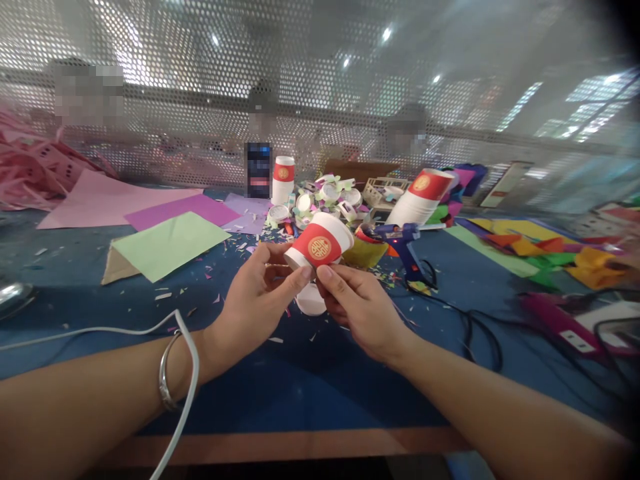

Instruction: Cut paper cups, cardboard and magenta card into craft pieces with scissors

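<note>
A red and white paper cup (320, 243) with a gold emblem is held tilted over the table's near middle. My left hand (257, 297) grips its left side, thumb near the lower edge. My right hand (363, 307) pinches the cup's lower right with thumb and fingers. Just below the cup, partly behind my fingers, lies a white round piece (311, 300). Right of the cup a blue glue gun (407, 250) stands with a small red light showing. Behind the cup is a pile of small white and green paper pieces (330, 193).
Stacked paper cups (420, 197) lean at the back right; another stack (283, 180) stands beside a phone (259, 170). Coloured sheets (170, 243) lie left. A white cable (187, 373) crosses my left wrist. Black cords (480, 333) and a purple power strip (565, 323) lie right.
</note>
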Tool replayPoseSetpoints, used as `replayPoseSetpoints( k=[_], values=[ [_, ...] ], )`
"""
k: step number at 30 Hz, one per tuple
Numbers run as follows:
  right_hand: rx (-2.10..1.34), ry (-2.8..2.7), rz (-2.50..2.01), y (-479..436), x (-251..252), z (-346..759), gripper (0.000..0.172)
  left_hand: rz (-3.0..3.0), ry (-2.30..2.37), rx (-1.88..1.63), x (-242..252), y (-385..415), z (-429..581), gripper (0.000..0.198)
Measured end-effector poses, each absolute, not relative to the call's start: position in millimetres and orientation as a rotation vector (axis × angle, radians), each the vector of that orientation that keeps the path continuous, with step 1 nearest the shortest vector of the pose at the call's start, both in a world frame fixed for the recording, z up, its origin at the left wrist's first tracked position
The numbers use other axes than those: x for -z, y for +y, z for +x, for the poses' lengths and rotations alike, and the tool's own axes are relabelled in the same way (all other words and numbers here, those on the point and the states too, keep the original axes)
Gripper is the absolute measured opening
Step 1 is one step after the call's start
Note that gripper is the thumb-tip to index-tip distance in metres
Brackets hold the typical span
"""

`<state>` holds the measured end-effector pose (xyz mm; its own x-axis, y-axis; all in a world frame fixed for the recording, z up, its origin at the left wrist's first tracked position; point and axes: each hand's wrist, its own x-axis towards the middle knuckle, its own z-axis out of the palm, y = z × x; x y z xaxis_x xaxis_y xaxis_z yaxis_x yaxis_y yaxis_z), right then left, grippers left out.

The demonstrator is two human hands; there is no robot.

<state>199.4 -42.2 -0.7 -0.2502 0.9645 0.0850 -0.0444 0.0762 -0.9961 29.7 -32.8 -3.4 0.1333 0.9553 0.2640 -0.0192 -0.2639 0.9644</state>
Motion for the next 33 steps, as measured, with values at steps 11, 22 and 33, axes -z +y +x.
replayPoseSetpoints(
  k=[11, 22, 33],
  values=[
    [-1.314, -1.432, -0.986, -43, 2, 200, 0.046, 1.692, 1.004, -1.450, 11, -31, 29, 0.036],
    [-1.244, -1.502, -1.003, -43, -2, 203, 0.045, 1.562, 0.908, -1.389, -1, -39, 31, 0.029],
    [-1.273, -1.473, -0.998, -39, -1, 203, 0.047, 1.586, 0.975, -1.429, 1, -35, 32, 0.032]
  ],
)
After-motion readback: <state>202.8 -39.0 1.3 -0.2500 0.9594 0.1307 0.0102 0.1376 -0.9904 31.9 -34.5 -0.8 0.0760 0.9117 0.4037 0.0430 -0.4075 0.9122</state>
